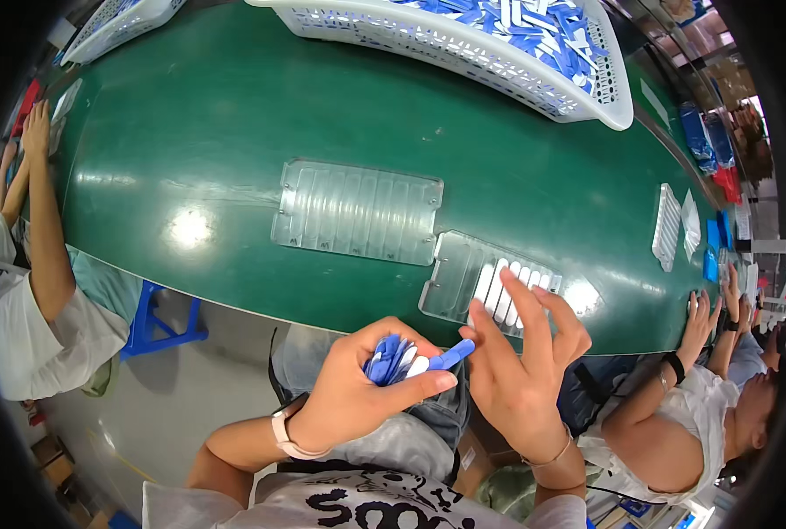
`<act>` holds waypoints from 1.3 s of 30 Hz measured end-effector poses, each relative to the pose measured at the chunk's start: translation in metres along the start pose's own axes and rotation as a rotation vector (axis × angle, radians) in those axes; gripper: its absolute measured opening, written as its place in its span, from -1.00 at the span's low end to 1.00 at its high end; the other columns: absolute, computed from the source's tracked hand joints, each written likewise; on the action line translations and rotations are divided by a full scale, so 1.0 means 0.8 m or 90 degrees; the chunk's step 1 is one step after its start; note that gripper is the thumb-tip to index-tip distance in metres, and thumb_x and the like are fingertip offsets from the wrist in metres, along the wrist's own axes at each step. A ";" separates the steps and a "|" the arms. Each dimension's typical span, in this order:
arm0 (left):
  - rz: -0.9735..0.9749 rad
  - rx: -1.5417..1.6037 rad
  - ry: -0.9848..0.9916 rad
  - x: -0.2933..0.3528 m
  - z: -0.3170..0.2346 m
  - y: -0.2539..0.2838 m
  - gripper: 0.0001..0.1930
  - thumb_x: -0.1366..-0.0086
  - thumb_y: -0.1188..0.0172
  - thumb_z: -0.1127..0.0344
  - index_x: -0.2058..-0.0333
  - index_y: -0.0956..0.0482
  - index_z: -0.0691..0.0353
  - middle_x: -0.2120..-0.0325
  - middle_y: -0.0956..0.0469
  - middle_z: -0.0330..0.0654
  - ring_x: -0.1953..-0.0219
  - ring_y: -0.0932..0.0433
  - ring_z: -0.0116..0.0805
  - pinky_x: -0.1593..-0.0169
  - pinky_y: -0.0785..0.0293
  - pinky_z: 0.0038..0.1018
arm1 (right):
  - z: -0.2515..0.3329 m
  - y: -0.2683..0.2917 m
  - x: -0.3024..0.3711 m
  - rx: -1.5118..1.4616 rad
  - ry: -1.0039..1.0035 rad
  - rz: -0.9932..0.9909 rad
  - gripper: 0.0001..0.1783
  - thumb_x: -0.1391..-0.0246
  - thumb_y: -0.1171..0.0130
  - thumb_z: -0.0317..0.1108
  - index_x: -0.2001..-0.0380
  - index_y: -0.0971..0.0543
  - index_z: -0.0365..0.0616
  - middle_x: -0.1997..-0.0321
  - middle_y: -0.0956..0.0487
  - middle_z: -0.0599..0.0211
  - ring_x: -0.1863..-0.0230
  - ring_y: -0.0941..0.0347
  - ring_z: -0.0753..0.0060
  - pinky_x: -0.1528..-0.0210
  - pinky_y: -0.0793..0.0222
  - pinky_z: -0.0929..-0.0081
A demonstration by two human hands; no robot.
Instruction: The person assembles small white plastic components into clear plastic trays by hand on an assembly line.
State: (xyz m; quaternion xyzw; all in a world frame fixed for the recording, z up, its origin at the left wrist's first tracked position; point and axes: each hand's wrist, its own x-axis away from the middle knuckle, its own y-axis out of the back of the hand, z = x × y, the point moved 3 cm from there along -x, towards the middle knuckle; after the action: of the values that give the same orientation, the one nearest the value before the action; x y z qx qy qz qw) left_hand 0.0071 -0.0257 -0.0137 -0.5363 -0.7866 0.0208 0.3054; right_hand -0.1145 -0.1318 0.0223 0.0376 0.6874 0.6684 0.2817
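Observation:
My left hand point(349, 388) is closed around a bunch of small, flat blue and white pieces with rounded ends point(391, 360). One blue piece point(453, 353) sticks out past the thumb toward my right hand. Close beside its tip is my right hand point(525, 375), fingers spread; whether a fingertip touches that piece I cannot tell. Beyond the right fingers lies a clear plastic tray point(453, 278), with several white pieces point(500, 300) side by side in its right part, partly hidden by the fingers. Touching its upper left corner is another clear ribbed tray point(358, 212) with no pieces in it.
A white perforated basket point(534, 84) heaped with blue and white pieces stands at the table's far side. Another white basket point(115, 31) is at the far left. Co-workers sit left and right of the green table point(190, 132). A blue stool point(159, 322) stands left.

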 end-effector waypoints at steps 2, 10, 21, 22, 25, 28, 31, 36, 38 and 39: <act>-0.024 -0.055 -0.094 0.003 -0.001 0.002 -0.75 -0.07 -0.40 0.37 0.31 -0.52 0.24 0.57 -0.50 -0.45 0.55 -0.29 -0.78 0.50 -0.21 -0.74 | 0.004 0.004 -0.010 0.024 -0.057 0.010 -0.72 0.20 -0.30 -0.36 0.29 -0.65 0.00 -0.15 -0.43 0.26 -0.02 -0.25 0.17 0.06 0.02 0.30; -0.016 -0.085 -0.163 0.006 -0.004 -0.005 -0.76 -0.06 -0.41 0.38 0.30 -0.56 0.24 0.55 -0.52 -0.43 0.55 -0.30 -0.79 0.49 -0.20 -0.74 | -0.012 0.032 -0.023 -0.554 -0.143 0.106 -0.81 0.14 -0.33 -0.45 0.35 -0.63 -0.16 0.44 -0.59 0.36 0.41 -0.42 0.39 0.28 -0.29 0.49; -0.043 0.083 -0.106 0.005 -0.016 0.005 -0.82 -0.14 -0.30 0.49 0.29 -0.52 0.30 0.52 -0.53 -0.30 0.54 -0.44 -0.69 0.50 -0.35 -0.72 | -0.006 0.025 -0.008 -0.770 -0.302 0.143 -0.76 0.01 -0.17 -0.57 0.20 -0.60 -0.29 0.41 -0.64 0.28 0.45 -0.43 0.52 0.36 -0.29 0.57; -0.053 0.088 -0.117 0.005 -0.016 0.006 -0.82 -0.14 -0.30 0.49 0.28 -0.51 0.31 0.52 -0.53 -0.29 0.55 -0.45 -0.68 0.50 -0.36 -0.71 | -0.006 0.024 -0.006 -0.759 -0.305 0.145 -0.73 0.02 -0.19 -0.58 0.17 -0.60 -0.30 0.41 -0.64 0.27 0.44 -0.44 0.51 0.36 -0.29 0.57; -0.068 0.118 -0.124 0.006 -0.017 0.007 -0.82 -0.15 -0.28 0.49 0.27 -0.50 0.32 0.53 -0.53 -0.28 0.56 -0.46 -0.67 0.52 -0.37 -0.70 | -0.003 0.023 0.003 -0.762 -0.296 0.105 -0.69 0.08 -0.25 -0.58 0.17 -0.60 -0.29 0.40 -0.64 0.27 0.42 -0.46 0.47 0.37 -0.30 0.55; -0.050 0.128 -0.105 0.005 -0.016 0.008 -0.82 -0.17 -0.26 0.49 0.25 -0.49 0.33 0.52 -0.55 -0.24 0.56 -0.45 -0.66 0.53 -0.36 -0.71 | -0.006 0.021 0.010 -0.688 -0.208 0.015 -0.68 0.17 -0.33 -0.57 0.23 -0.61 -0.25 0.39 -0.63 0.30 0.41 -0.48 0.40 0.37 -0.32 0.54; -0.031 0.140 -0.085 0.004 -0.017 0.007 -0.83 -0.19 -0.24 0.49 0.25 -0.47 0.33 0.49 -0.59 -0.16 0.57 -0.45 -0.65 0.54 -0.35 -0.71 | -0.004 0.027 0.008 -0.578 -0.099 -0.045 -0.67 0.29 -0.43 -0.51 0.33 -0.61 -0.14 0.37 -0.60 0.41 0.44 -0.46 0.38 0.40 -0.29 0.51; -0.063 0.208 -0.116 -0.002 -0.017 0.017 -0.85 -0.21 -0.19 0.51 0.26 -0.45 0.34 0.47 -0.60 -0.06 0.56 -0.49 -0.58 0.55 -0.36 -0.69 | -0.001 0.048 0.024 -0.237 0.152 -0.150 -0.75 0.29 -0.34 -0.37 0.40 -0.64 0.08 0.31 -0.59 0.62 0.40 -0.33 0.59 0.37 0.01 0.46; -0.060 0.210 -0.099 -0.001 -0.022 0.017 -0.85 -0.21 -0.20 0.51 0.26 -0.45 0.34 0.50 -0.58 -0.09 0.53 -0.52 -0.56 0.55 -0.36 -0.69 | 0.007 0.046 0.031 -0.136 0.253 -0.160 -0.77 0.25 -0.19 -0.30 0.40 -0.64 0.12 0.26 -0.59 0.65 0.38 -0.27 0.65 0.37 0.15 0.49; -0.060 0.211 -0.081 0.000 -0.022 0.018 -0.86 -0.21 -0.20 0.51 0.26 -0.45 0.34 0.53 -0.56 -0.13 0.51 -0.55 -0.55 0.54 -0.37 -0.68 | 0.009 0.044 0.032 -0.137 0.253 -0.161 -0.77 0.25 -0.19 -0.30 0.40 -0.64 0.12 0.26 -0.59 0.65 0.38 -0.27 0.65 0.37 0.15 0.49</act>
State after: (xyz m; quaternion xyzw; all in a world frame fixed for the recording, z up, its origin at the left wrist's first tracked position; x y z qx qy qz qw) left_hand 0.0280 -0.0247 -0.0043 -0.4384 -0.8144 0.1697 0.3403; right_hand -0.1443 -0.1107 0.0475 -0.2108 0.6535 0.6915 0.2246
